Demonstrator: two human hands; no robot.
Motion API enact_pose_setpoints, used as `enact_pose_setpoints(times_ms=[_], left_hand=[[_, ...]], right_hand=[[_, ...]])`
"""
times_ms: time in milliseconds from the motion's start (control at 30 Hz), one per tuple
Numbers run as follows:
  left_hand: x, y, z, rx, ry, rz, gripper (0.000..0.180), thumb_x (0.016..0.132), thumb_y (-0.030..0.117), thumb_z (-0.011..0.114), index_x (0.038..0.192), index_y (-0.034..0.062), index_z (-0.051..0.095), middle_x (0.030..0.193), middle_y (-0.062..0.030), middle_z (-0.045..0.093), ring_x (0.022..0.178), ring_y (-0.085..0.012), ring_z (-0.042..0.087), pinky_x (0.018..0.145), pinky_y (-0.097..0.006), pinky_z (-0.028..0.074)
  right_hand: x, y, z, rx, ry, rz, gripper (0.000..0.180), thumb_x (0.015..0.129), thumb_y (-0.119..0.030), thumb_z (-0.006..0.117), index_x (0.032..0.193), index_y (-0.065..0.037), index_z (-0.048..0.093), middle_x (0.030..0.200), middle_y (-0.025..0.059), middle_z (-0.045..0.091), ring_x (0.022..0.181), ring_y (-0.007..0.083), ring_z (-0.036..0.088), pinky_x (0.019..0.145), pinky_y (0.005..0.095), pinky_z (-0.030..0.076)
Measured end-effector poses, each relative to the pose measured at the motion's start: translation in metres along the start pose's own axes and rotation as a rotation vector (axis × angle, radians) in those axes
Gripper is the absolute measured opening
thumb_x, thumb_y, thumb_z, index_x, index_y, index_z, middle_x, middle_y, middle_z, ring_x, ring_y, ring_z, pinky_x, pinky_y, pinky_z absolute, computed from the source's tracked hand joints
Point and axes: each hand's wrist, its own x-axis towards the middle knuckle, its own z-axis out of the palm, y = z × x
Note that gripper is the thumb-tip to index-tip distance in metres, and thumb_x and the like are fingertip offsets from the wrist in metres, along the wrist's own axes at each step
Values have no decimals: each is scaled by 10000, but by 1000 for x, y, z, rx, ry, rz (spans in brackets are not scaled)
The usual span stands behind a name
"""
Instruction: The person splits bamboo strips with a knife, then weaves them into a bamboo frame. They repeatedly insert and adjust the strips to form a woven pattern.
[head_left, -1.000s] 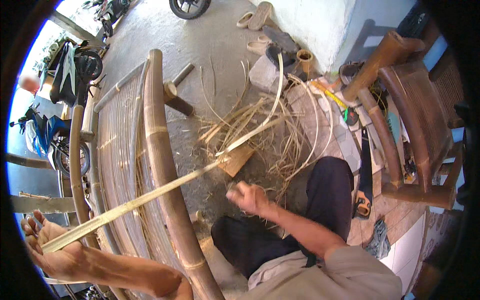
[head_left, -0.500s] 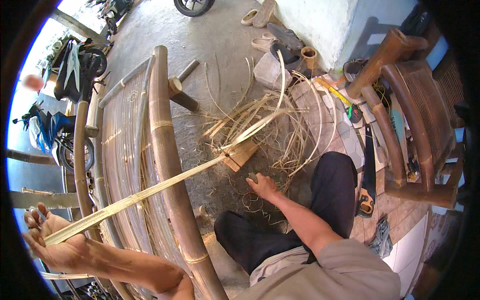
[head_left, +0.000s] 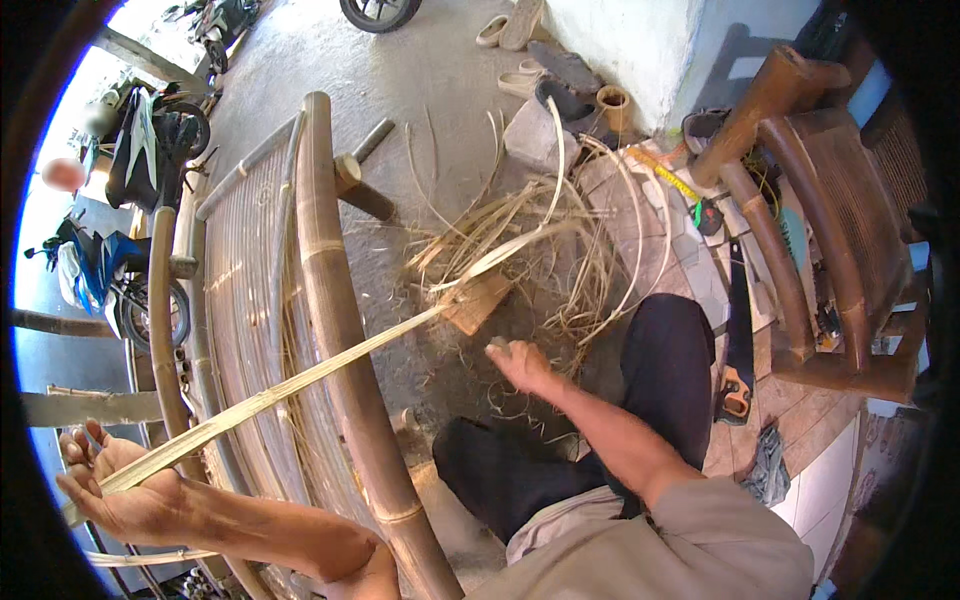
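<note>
bamboo strip (head_left: 270, 403), long and pale, slants up from the left hand (head_left: 130, 490) at the lower left, over the bamboo bench (head_left: 320, 240), to the small wooden block (head_left: 482, 306) on the floor. the left hand is turned palm up with its fingers loosely bent; the strip lies across the palm and the thumb closes over it, though how tight that hold is cannot be told. past the block, a pale length bends upward over a tangled heap of thin shavings (head_left: 497, 222).

the right hand (head_left: 522, 366) is just below the block, apart from the strip, its fingers curled in on a small grey piece (head_left: 496, 346) that is too small to name. the person's knees, in dark trousers (head_left: 660, 390), are bent on either side of the right forearm.

to the right, a handsaw (head_left: 737, 395) lies on the tiles with its orange handle toward the person, and a crumpled grey cloth (head_left: 768, 468) is near that handle. above the saw sits a tape measure (head_left: 708, 217), its yellow blade drawn out. a brown bamboo chair (head_left: 852, 345) stands at the far right. sandals (head_left: 520, 82) lie by the wall, near a rough stone (head_left: 533, 132).
</note>
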Motion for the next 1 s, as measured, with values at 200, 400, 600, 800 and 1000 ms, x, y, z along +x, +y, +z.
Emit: enact_pose_setpoints(times_ms=[200, 400, 600, 800, 1000], left_hand=[[5, -5, -12, 7, -109, -8, 192, 1006, 215, 548, 923, 58, 622, 952, -75, 588, 1046, -207, 545, 1061, -506, 368], [10, -12, -13, -16, -65, -6, 213, 1007, 239, 558, 896, 64, 605, 899, -52, 538, 969, -194, 515, 1024, -472, 390], [3, -10, -6, -29, -114, -14, 241, 1016, 249, 545, 872, 63, 596, 890, -63, 531, 974, -190, 514, 993, -447, 419], [-22, 15, 8, 122, -174, -239, 308, 1049, 362, 505, 875, 112, 464, 736, -46, 481, 672, -126, 463, 661, -292, 437], [-51, 20, 23, 163, 78, -177, 444, 1052, 504, 495, 814, 132, 453, 636, 16, 364, 522, -65, 300, 456, -236, 263]], right_hand=[[3, 10, 6, -34, 248, -220, 576, 974, -573, 511, 1102, -26, 636, 956, 287, 688, 932, 463, 679, 749, 539, 555], [8, 30, 7, -15, -26, -160, 579, 939, -580, 560, 943, -5, 631, 990, 311, 680, 892, 508, 665, 775, 561, 531], [9, 58, 24, 228, 146, 160, 602, 966, -597, 542, 973, 3, 588, 789, 219, 681, 684, 394, 677, 630, 515, 550], [-31, 23, 16, 910, 31, 472, 461, 1008, -521, 547, 1057, -63, 518, 674, 49, 534, 489, 175, 556, 434, 369, 495], [-119, -29, -40, 1178, -336, 427, 340, 1022, -431, 562, 1016, -94, 517, 710, 53, 570, 527, 180, 583, 481, 360, 509]])
